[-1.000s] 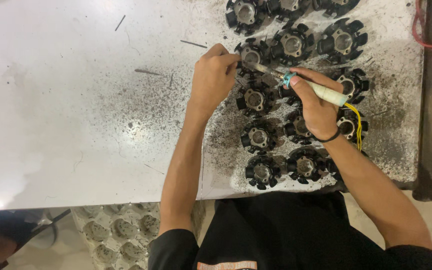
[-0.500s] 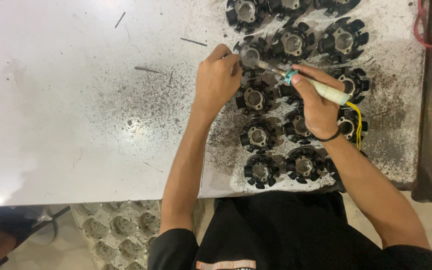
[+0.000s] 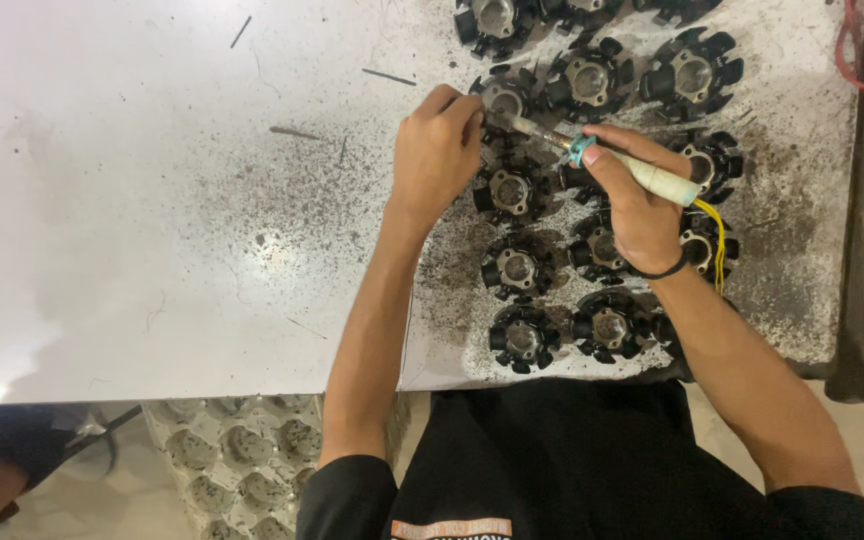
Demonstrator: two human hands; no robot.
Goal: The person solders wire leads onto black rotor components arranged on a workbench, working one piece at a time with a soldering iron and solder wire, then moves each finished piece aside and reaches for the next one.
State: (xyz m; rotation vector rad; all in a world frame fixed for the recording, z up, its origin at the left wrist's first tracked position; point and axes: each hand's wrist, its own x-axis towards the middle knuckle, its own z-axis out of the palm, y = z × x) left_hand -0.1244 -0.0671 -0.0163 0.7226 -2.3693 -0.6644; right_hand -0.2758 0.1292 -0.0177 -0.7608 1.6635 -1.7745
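My right hand (image 3: 637, 205) grips a soldering iron (image 3: 642, 172) with a pale handle, a teal collar and a yellow cord. Its metal tip points left to a black round motor stator (image 3: 504, 98) with a metal centre. My left hand (image 3: 437, 150) is pinched shut beside that stator, touching its left edge; what it pinches is too small to tell. Several more black stators lie in rows under and around both hands, such as one (image 3: 509, 191) just below the left hand.
The stators lie on a white, soot-speckled table (image 3: 152, 200). Thin dark wire bits (image 3: 389, 76) lie left of the hands. A red cable (image 3: 862, 60) runs at the top right edge. A grey moulded tray (image 3: 242, 450) sits below the table's front edge.
Both hands shifted slightly; the left hand pressed closer to the stator at the iron's tip. The iron stays on the same stator.
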